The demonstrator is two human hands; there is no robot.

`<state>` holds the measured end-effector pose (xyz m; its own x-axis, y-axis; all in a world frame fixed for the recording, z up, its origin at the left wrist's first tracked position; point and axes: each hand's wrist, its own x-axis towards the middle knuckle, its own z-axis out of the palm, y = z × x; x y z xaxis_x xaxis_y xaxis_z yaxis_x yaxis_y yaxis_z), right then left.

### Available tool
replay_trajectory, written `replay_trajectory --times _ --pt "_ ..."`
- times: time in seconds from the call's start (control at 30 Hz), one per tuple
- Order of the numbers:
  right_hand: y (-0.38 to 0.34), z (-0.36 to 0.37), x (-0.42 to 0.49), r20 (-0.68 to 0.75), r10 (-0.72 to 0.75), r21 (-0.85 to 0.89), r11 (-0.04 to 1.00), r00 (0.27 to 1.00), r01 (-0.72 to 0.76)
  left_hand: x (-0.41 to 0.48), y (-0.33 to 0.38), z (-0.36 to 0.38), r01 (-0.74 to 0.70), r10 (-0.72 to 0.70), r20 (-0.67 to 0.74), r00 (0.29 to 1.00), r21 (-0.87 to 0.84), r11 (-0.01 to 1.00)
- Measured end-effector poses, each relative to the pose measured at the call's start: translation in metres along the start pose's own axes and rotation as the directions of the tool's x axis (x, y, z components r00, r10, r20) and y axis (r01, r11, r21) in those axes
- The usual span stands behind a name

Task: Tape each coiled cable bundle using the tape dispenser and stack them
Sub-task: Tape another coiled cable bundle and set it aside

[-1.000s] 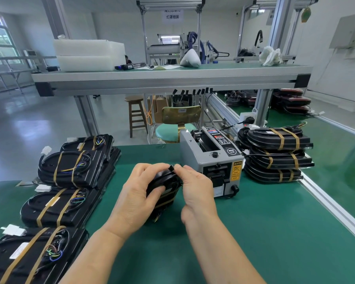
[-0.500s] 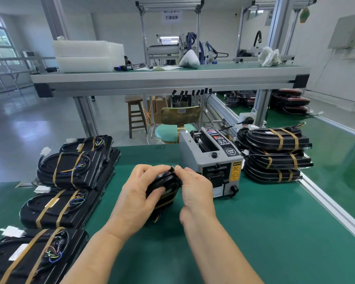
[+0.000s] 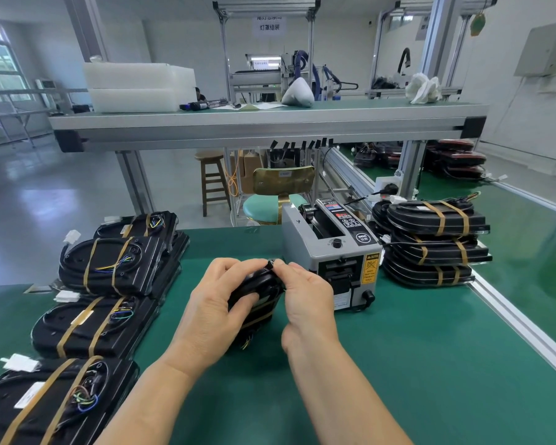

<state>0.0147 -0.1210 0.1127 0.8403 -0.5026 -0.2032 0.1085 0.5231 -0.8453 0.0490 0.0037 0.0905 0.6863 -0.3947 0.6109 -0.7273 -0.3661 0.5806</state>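
Note:
A black coiled cable bundle (image 3: 260, 292) stands on edge on the green table, between my two hands, with a strip of tan tape across its lower part. My left hand (image 3: 217, 311) grips its left side, fingers curled over the top. My right hand (image 3: 305, 298) pinches the bundle's top edge with thumb and forefinger. The grey tape dispenser (image 3: 333, 252) sits just behind my right hand. Much of the bundle is hidden by my hands.
A stack of taped bundles (image 3: 437, 244) stands right of the dispenser. More taped bundles (image 3: 109, 266) lie in a row along the left, down to the near corner. The table's aluminium edge rail (image 3: 523, 329) runs along the right. An overhead shelf (image 3: 264, 122) spans the back.
Nothing has visibly moved apart from a slight shift of the camera; both hands keep the same hold on the bundle.

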Motion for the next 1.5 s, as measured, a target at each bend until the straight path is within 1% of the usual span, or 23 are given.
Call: replay_trajectory --times 0.2,0.3,0.4,0.5,0.6,0.73,0.83,0.93,1.0,1.1,1.17,1.2,1.27,1.33,1.4,1.43,1.5 --pt "0.002 0.000 -0.001 0.008 -0.047 -0.016 0.999 0.999 0.048 -0.002 -0.003 0.000 -0.051 0.053 -0.028 0.998 0.051 0.997" --pt "0.004 -0.001 0.002 0.027 -0.107 -0.090 0.990 0.994 0.109 -0.001 -0.005 -0.001 -0.064 0.065 -0.015 0.998 0.073 0.995" --pt "0.008 -0.005 0.007 -0.019 -0.205 -0.185 0.963 0.979 0.198 -0.002 -0.005 -0.001 -0.073 0.075 -0.013 0.997 0.092 0.993" --pt "0.011 -0.010 0.014 -0.073 -0.223 -0.167 0.964 0.972 0.208 -0.005 -0.006 -0.001 -0.066 0.069 -0.029 0.997 0.105 0.992" --pt "0.009 -0.011 0.016 -0.022 -0.243 -0.190 0.953 0.970 0.235 -0.007 -0.008 0.000 -0.061 0.066 -0.041 0.997 0.108 0.992" --pt "0.007 -0.014 0.021 0.099 -0.263 -0.343 0.896 0.960 0.281 -0.007 -0.009 0.001 -0.045 0.050 -0.067 0.996 0.079 0.996" --pt "0.007 -0.017 0.030 0.147 -0.247 -0.443 0.849 0.958 0.287 -0.008 -0.012 0.000 0.037 -0.035 -0.064 0.997 0.044 0.998" --pt "0.005 -0.016 0.040 0.149 -0.273 -0.418 0.853 0.950 0.311 -0.009 -0.014 -0.001 0.129 -0.130 -0.042 0.991 -0.024 0.991" --pt "0.004 -0.016 0.046 0.157 -0.296 -0.419 0.844 0.942 0.334 -0.009 -0.012 -0.003 0.113 -0.114 -0.032 0.993 -0.027 0.993" --pt "0.007 -0.017 0.051 0.174 -0.330 -0.430 0.822 0.928 0.373 -0.006 -0.007 -0.005 0.049 -0.049 -0.009 0.999 0.050 0.998" --pt "0.010 -0.015 0.051 0.177 -0.369 -0.464 0.786 0.912 0.408 -0.002 0.000 -0.002 0.039 -0.044 0.036 0.998 0.114 0.993" --pt "0.011 -0.014 0.051 0.177 -0.391 -0.489 0.761 0.903 0.426 0.000 0.004 0.000 0.033 -0.045 0.067 0.997 0.172 0.984" --pt "0.012 -0.013 0.049 0.191 -0.418 -0.523 0.722 0.888 0.452 0.007 0.010 0.007 0.001 -0.049 0.118 0.992 0.378 0.926" --pt "0.015 -0.018 0.048 0.201 -0.426 -0.504 0.728 0.882 0.466 0.019 0.013 0.010 -0.029 -0.072 0.147 0.986 0.590 0.807" --pt "0.020 -0.027 0.047 0.120 -0.439 -0.417 0.792 0.891 0.446 0.033 0.018 0.008 -0.012 -0.131 0.145 0.981 0.714 0.700" --pt "0.023 -0.033 0.047 0.038 -0.439 -0.363 0.831 0.898 0.422 0.038 0.020 0.007 0.004 -0.156 0.137 0.978 0.737 0.676" --pt "0.027 -0.047 0.051 -0.164 -0.388 -0.257 0.904 0.907 0.341 0.044 0.021 0.006 0.045 -0.193 0.125 0.973 0.722 0.690"
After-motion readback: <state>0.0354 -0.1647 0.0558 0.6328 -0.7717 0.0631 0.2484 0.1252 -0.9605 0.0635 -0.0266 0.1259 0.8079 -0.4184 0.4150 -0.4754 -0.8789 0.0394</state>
